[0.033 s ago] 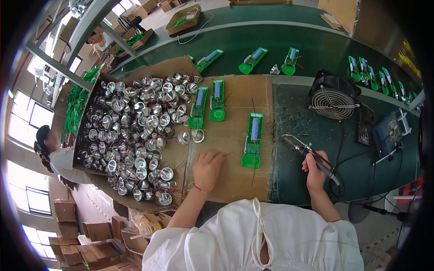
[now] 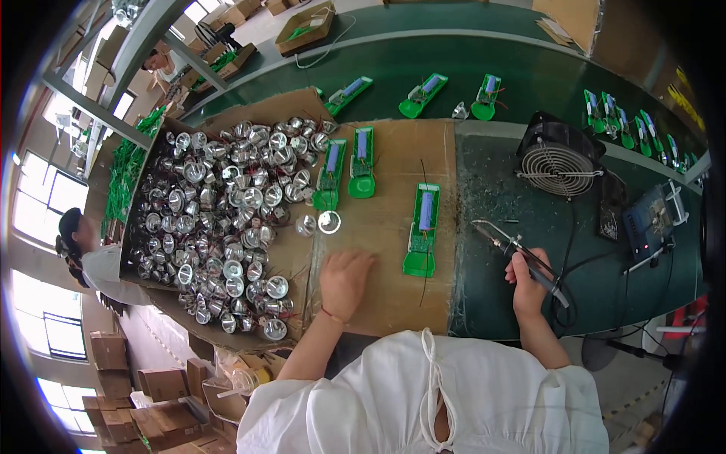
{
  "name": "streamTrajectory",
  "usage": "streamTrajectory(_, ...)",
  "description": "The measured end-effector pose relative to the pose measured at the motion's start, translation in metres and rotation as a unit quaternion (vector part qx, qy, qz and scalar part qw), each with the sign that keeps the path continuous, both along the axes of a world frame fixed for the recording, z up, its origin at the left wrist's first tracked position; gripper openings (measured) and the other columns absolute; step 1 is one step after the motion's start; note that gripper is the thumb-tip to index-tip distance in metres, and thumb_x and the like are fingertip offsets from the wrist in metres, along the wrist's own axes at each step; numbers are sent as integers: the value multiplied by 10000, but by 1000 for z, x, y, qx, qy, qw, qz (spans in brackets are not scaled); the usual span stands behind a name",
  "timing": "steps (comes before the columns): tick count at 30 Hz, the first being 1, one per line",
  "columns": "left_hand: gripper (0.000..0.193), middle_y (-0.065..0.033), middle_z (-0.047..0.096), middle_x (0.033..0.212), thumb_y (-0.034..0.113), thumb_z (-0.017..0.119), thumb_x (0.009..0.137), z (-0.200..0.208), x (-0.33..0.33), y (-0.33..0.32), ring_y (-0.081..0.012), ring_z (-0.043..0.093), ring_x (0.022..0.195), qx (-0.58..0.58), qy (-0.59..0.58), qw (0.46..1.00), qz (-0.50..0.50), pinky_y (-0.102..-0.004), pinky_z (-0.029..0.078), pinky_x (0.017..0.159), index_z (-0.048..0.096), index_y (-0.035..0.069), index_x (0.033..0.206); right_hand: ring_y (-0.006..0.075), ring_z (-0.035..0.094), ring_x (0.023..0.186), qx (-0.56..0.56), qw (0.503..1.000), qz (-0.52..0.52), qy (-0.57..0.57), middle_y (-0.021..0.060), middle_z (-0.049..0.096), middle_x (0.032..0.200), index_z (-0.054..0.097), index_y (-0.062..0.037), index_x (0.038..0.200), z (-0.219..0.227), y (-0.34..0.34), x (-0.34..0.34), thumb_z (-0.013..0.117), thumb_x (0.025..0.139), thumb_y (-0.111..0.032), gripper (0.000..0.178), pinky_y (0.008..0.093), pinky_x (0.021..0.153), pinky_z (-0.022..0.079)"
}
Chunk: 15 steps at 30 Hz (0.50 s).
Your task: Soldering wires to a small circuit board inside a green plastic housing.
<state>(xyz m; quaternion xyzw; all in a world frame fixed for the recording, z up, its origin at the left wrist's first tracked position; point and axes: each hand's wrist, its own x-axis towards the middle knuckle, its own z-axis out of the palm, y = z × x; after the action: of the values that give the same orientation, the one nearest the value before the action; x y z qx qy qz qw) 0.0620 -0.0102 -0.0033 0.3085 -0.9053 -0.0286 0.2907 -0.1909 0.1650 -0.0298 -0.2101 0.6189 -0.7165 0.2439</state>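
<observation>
My right hand [image 2: 528,286] is closed around the handle of a soldering iron [image 2: 546,281], its thin metal tip pointing up and left over the dark green mat. My left hand [image 2: 346,284] rests palm down on the cardboard sheet [image 2: 378,303], fingers loosely bent and seemingly holding nothing. Between the hands lies a green plastic housing [image 2: 419,262] with a blue cylindrical cell [image 2: 426,211], a circuit board and thin dark wires. Just beyond my left hand sit two silver reflector cups, one upturned [image 2: 329,222] and one on its side [image 2: 305,225].
At left, a cardboard box [image 2: 227,344] is heaped with silver reflector cups [image 2: 234,204]. Two more green housings [image 2: 361,163] lie beside it. A black fan [image 2: 557,163] and a blue device [image 2: 649,227] stand at right. More housings [image 2: 423,97] lie on the green belt behind.
The whole view has shifted very slightly, with the bench appearing a little higher in the picture. Both hands and the housing keep their places.
</observation>
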Motion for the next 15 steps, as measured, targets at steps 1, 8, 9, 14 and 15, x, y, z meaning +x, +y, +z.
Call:
streamTrajectory(1,130,-54,623,801,99,663,720,7,-2,3,-223,578,728,12,-4,1000,0,-337,454,650,650,67,845,84,515,523,-2,1000,3,4,66,569,652,520,-3,865,2,0,0,607,827,-103,138,195,478,408)
streamTrajectory(8,140,-72,635,629,140,631,809,6,-25,18,-79,593,597,557,158,813,69,-221,462,571,658,12,857,87,533,564,-32,995,59,79,74,582,699,516,12,893,21,2,20,643,796,-77,183,200,505,426)
streamTrajectory(9,140,-72,635,629,140,631,809,7,-30,20,-79,593,597,561,154,810,73,-221,462,571,658,12,857,83,536,585,-26,988,92,120,75,593,732,523,15,902,19,4,20,670,768,-55,211,193,521,422)
streamTrajectory(14,115,-68,591,691,121,649,793,2,-43,25,-107,548,555,422,130,896,53,-248,428,518,652,9,764,68,531,584,21,964,170,203,60,608,717,557,6,874,27,4,34,697,755,-68,199,210,519,420)
streamTrajectory(15,115,-68,591,691,121,649,793,1,-44,25,-107,548,555,423,129,895,53,-248,428,518,652,9,764,68,541,579,33,967,164,195,60,609,687,552,9,862,27,2,37,693,760,-74,192,215,519,429)
